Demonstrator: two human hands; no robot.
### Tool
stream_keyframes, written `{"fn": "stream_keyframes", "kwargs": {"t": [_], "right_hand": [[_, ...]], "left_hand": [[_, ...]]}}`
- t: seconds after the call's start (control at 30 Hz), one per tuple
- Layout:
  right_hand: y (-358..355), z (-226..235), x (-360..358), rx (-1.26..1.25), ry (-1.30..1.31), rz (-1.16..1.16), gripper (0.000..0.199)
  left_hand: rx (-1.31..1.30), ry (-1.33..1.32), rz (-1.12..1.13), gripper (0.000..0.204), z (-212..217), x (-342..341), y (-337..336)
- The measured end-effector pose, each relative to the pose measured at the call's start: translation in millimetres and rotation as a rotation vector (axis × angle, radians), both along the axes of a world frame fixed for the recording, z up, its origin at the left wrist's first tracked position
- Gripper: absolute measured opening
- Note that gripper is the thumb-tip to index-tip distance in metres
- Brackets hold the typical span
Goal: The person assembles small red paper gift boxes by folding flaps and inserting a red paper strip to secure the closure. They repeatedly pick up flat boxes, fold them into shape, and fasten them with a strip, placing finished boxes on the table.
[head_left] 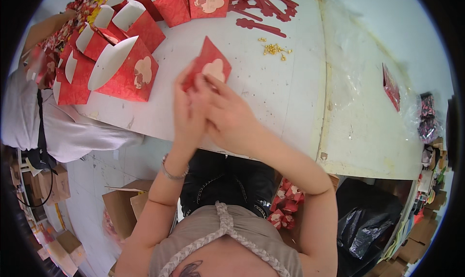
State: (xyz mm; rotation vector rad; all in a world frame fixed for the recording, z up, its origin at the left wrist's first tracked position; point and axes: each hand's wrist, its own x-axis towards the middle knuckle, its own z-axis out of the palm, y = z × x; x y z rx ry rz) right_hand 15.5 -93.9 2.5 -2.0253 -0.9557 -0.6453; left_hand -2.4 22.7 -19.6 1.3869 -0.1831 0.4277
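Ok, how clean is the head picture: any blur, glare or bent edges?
Head view: evenly bright, but the left hand and right hand look smeared around the red box; head view: glare streaks the black bag; head view: the table edge bends and the picture's corners go black.

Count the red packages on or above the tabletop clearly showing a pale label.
3: a held package between left hand and right hand, a front package at left, a far package beyond the hands. Other labels may be hidden or blurred.
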Motion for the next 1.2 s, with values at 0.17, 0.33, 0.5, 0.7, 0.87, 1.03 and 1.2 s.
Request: {"fn": "stream_keyframes", "kwargs": {"t": [0.17,0.33,0.5,0.7,0.87,1.03,1.2], "right_hand": [[-23.4,-4.7,131.4,0.303,0.695,-0.085,0.022],[-69.2,-54.7,246.9,-0.478,0.298,-0.471,0.022],[-75.1,-30.2,253.8,-0.677,0.546,-0.364,0.022],[-79.8,-7.3,255.6,-0.643,0.575,-0.404,0.018],[-54.5,44.3,119.2,-0.253,-0.244,-0.113,0.023],[-56.8,26.4,57.1,-0.381,-0.443,0.027,0.028],[-68.8,11.2,65.8,-0.11,0.032,0.016,0.029]], "left_hand": [[0.421,0.139,0.412,0.017,18.8,47.4,43.1],[0.137,0.258,0.089,0.01,25.4,43.4,38.6],[0.037,0.406,-0.152,0.009,26.0,48.4,27.5],[0.05,0.404,-0.204,0.007,27.8,50.4,16.6],[0.062,0.402,-0.212,0.009,27.0,53.3,16.6],[-0.038,0.266,-0.263,0.013,16.8,48.8,13.9],[0.143,0.283,-0.164,0.018,20.5,28.9,11.1]]}}
